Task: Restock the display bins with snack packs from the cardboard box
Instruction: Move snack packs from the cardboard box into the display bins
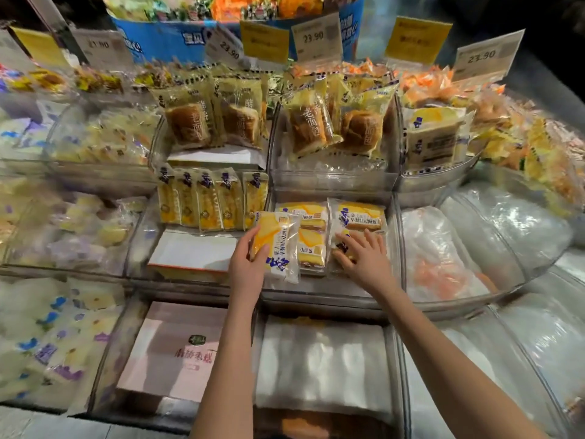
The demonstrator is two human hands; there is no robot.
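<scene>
Left hand [248, 264]: fingers curled round a yellow snack pack [280, 245], held upright over the middle bin [326, 297] at its left edge.
Right hand [367, 259]: fingers spread, lying flat on the right stack [361, 215] inside the middle bin.
Middle bin: clear walls, with a left stack [311, 236] of like packs beside the held one.
Left of the middle bin: a white box [193, 253], with upright packs [209, 201] behind it.
Below-left of the middle bin: a pink box [171, 346].

Left hand [248, 263] grips snack pack [280, 245]; right hand [364, 258] flat, fingers spread
</scene>
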